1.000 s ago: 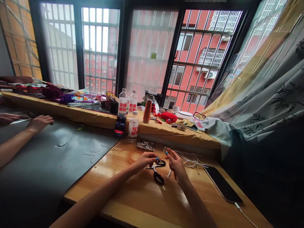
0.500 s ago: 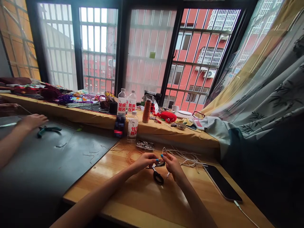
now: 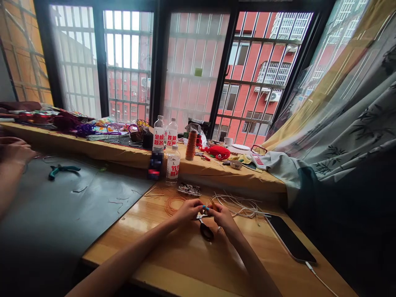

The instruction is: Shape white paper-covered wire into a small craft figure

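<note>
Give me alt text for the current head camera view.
A person's left hand and right hand meet over black-handled scissors on a wooden table; anything pinched is too small to tell. Around them lie coiled orange cord, white strands and a phone; pliers and another person's hand are at the picture's left.

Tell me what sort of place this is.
Probably a craft workspace by a barred window: scissors lie on the wooden table, pliers on the gray surface beside it, and a spool of orange-brown cord stands on the cloth-covered ledge.
</note>
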Motion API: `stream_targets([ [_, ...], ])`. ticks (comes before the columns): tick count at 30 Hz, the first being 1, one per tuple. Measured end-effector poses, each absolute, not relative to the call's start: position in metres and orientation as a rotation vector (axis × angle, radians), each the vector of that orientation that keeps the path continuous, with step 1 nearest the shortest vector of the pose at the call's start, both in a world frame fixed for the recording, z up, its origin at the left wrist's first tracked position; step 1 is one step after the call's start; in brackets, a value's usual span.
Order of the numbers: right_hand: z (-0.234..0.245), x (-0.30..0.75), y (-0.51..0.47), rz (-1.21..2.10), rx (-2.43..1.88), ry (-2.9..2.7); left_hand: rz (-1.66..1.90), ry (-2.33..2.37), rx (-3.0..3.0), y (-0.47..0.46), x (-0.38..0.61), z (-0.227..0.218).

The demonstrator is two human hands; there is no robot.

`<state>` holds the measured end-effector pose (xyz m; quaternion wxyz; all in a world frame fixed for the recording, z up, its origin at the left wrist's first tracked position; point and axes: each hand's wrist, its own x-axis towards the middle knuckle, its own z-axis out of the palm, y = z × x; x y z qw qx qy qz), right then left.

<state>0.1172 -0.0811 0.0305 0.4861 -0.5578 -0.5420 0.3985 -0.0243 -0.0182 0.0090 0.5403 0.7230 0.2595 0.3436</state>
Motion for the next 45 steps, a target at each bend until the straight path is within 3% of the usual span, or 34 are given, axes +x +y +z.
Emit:
stream_targets([
  [16, 0.030, 0.113, -0.082, 0.790, -1.372, -1.393, 0.785, 0.482, 1.494, -0.019, -0.021, 0.007],
  [30, 0.024, 0.113, -0.085, 0.108, -1.466, -1.534, 0.817, 0.362, 1.287, -0.025, -0.026, 0.018],
  [45, 0.027, 0.115, -0.086, 0.322, -1.584, -1.585, 1.012, 0.376, 1.111, -0.017, -0.027, 0.024],
])
